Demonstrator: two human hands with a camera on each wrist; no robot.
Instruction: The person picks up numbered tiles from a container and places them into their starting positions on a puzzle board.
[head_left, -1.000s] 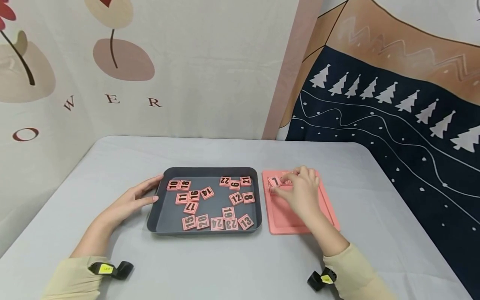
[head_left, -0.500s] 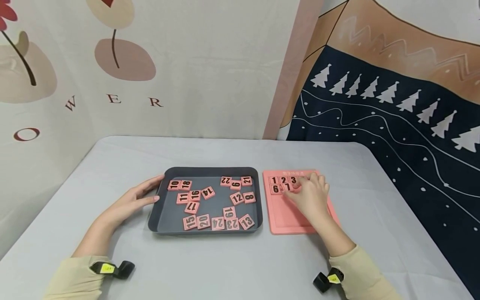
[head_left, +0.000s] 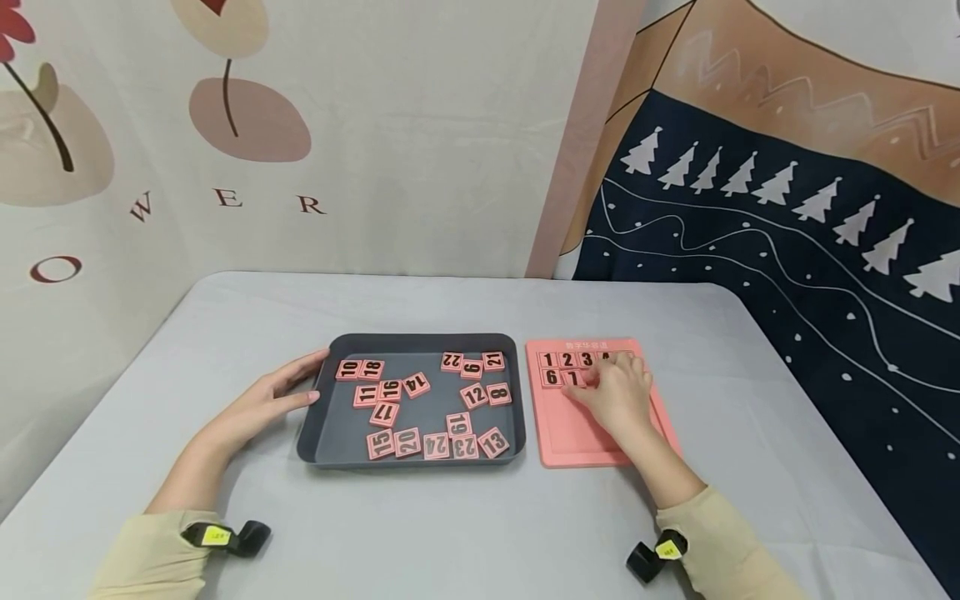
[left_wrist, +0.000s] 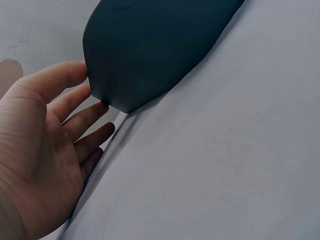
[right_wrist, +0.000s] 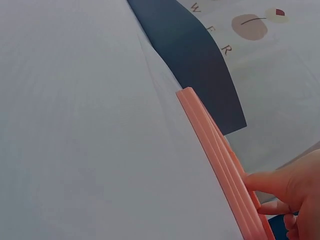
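Observation:
In the head view my left hand (head_left: 266, 393) rests against the left edge of a dark grey tray (head_left: 330, 433), its thumb and fingertips on the rim and the fingers fairly straight. Several pink number tiles (head_left: 390, 391) lie scattered in that tray. My right hand (head_left: 621, 396) is over a pink puzzle board (head_left: 577, 437), thumb touching near the "7" tile (head_left: 573, 378) and fingers near the "4" tile. Tiles 1, 2, 3 (head_left: 587, 359) sit in the top row and the "6" tile (head_left: 551, 378) begins the second. The right wrist view shows the thumb (right_wrist: 267, 182) extended down to the board.
A white cloth (head_left: 450, 533) covers the table. Behind stand a pale printed curtain (head_left: 405, 167) and, to the right, a dark blue one with white trees (head_left: 720, 233). The grey tray and pink board lie side by side with a narrow gap between.
My right hand pinched the tilted "7" tile a second ago; that tile now lies flat beside the "6" tile. The hand moved right, then slightly left. My left hand stays at the tray.

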